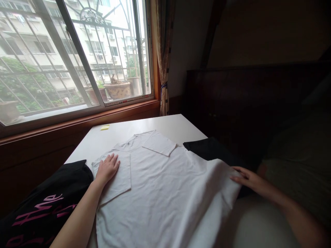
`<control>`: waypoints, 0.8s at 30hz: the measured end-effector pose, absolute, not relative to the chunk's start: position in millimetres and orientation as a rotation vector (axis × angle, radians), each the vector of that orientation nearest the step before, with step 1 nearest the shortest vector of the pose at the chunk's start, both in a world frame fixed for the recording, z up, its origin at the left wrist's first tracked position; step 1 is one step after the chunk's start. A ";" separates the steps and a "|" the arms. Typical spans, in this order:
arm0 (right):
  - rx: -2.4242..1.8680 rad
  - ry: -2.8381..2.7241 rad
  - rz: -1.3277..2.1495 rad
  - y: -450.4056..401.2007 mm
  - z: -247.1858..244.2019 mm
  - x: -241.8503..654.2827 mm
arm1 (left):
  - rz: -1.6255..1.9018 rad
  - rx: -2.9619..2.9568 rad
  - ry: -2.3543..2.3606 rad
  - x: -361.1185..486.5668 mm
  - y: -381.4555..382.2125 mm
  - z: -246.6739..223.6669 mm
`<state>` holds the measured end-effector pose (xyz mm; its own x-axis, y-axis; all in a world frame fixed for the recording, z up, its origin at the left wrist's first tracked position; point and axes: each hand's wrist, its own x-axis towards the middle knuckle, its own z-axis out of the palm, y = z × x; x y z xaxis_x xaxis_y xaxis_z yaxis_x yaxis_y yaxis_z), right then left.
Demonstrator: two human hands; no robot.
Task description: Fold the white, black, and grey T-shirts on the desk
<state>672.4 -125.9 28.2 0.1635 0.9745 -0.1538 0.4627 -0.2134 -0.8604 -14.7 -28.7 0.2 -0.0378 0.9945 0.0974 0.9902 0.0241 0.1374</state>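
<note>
A white T-shirt [152, 186] lies spread on the white table [165, 124], its collar toward the far side and both sleeves folded inward over the body. My left hand [107, 167] rests flat on the left sleeve, fingers stretched out. At the right, my right hand [244, 177] pinches the shirt's side edge between thumb and fingers and holds it raised. The cloth bulges in soft folds next to that hand. The shirt's lower hem runs out of view at the bottom.
A black garment with pink lettering [46, 203] lies to the left. Another dark garment [209, 148] lies along the table's right side. A yellow sticky note [104, 127] is near the far left corner. Beyond the table are a window [77, 51] and a tied curtain [164, 69].
</note>
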 end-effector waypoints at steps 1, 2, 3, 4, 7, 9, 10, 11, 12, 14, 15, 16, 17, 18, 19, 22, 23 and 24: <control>-1.741 -1.362 1.023 -129.2 25.9 675.1 | 0.231 2.143 2.243 -16.1 -29.2 -1.5; -1.737 -1.356 1.016 -131.3 25.5 676.9 | 0.206 2.129 2.251 -16.8 -30.4 -2.7; -1.738 -1.351 0.992 -131.9 26.8 678.0 | 0.184 2.116 2.260 -17.1 -32.2 -3.3; -1.736 -1.339 0.962 -131.1 29.7 678.3 | 0.166 2.103 2.269 -17.0 -34.5 -3.6; -1.710 -1.257 0.911 -120.3 44.7 678.1 | 0.133 2.055 2.314 -14.9 -45.8 -4.0; -1.687 -1.224 0.916 -108.2 57.8 678.4 | 0.122 2.015 2.351 -11.7 -56.8 -4.6; -1.682 -1.227 0.908 -101.5 64.9 678.8 | 0.117 1.995 2.369 -9.5 -63.1 -5.1; -1.683 -1.243 0.883 -94.9 72.4 679.2 | 0.113 1.973 2.390 -6.9 -69.8 -5.5; -1.689 -1.268 0.845 -88.6 80.3 679.4 | 0.108 1.949 2.412 -4.0 -76.9 -5.9; -1.707 -1.325 0.756 -77.1 97.1 679.0 | 0.093 1.895 2.455 2.8 -91.7 -6.0; -1.712 -1.351 0.725 -71.9 105.7 678.4 | 0.084 1.864 2.477 6.7 -99.2 -5.8; -1.715 -1.369 0.702 -66.9 114.3 677.6 | 0.074 1.831 2.497 10.8 -106.8 -5.3; -1.718 -1.384 0.687 -61.9 122.7 676.7 | 0.063 1.800 2.514 15.1 -114.6 -4.7; -1.721 -1.400 0.675 -56.7 130.5 675.9 | 0.049 1.769 2.529 19.7 -122.5 -4.1; -1.728 -1.417 0.659 -51.3 137.7 675.3 | 0.033 1.740 2.544 24.5 -130.7 -3.6; -1.750 -1.483 0.597 -32.0 153.0 675.4 | -0.009 1.678 2.573 40.7 -158.0 -4.2; -1.753 -1.510 0.578 -24.5 155.7 675.9 | -0.018 1.667 2.578 46.6 -168.2 -5.4; -1.758 -1.533 0.558 -16.6 157.1 676.6 | -0.023 1.661 2.583 52.6 -179.1 -7.2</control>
<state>676.6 -16.6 157.1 0.1966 0.9709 0.1364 0.6562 -0.0270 -0.7541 52.6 -179.1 -7.2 -0.4131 0.9082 -0.0678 0.9092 0.4155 0.0256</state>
